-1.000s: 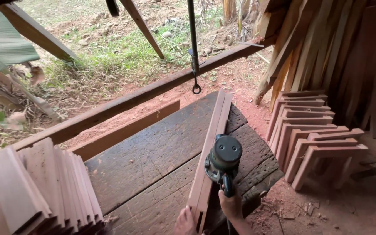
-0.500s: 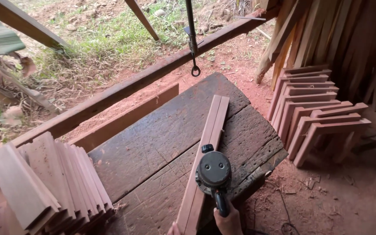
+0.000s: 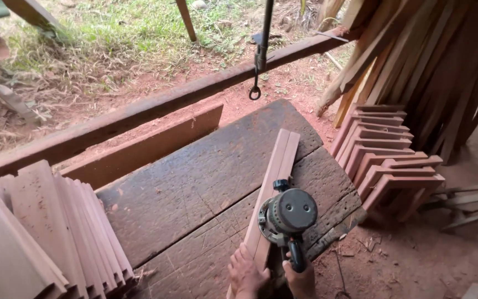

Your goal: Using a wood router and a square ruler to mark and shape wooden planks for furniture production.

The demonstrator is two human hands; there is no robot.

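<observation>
Sander (image 3: 287, 217) is sliding back toward 6 o'clock along the moulding strips (image 3: 274, 182); right hand (image 3: 301, 279) is gripping its handle, left hand (image 3: 246, 274) is pressing the strips flat, steadying them on the counter (image 3: 183, 188).

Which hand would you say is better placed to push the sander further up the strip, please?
Probably the right hand: it grips the sander by its handle, while the left hand presses on the strip.
</observation>
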